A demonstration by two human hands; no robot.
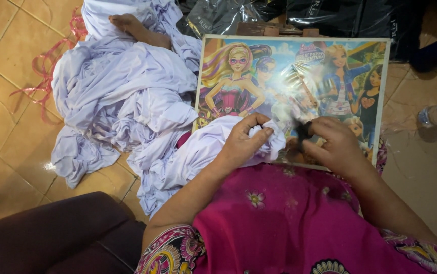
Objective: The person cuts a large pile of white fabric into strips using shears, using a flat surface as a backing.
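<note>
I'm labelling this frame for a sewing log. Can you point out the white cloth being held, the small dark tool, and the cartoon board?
white cloth [203, 144], head view, on the fold below the left hand.
small dark tool [303, 131], head view, on its dark body.
cartoon board [228, 61], head view, on its left picture area.

The floor [5, 101] is laid with tan tiles with dark joints. A large heap of white cloth [122, 96] lies on it, and everything else sits around that heap. Left of the heap, touching its edge, a pink ribbon [43, 66] curls over the tiles. Right of the heap a picture board [289, 76] with cartoon figures lies flat, its near edge across the person's lap. Beyond the heap, at the far edge, dark plastic bags [330, 18] lie bunched. A dark cushion [51, 233] sits nearer than the heap.
</note>
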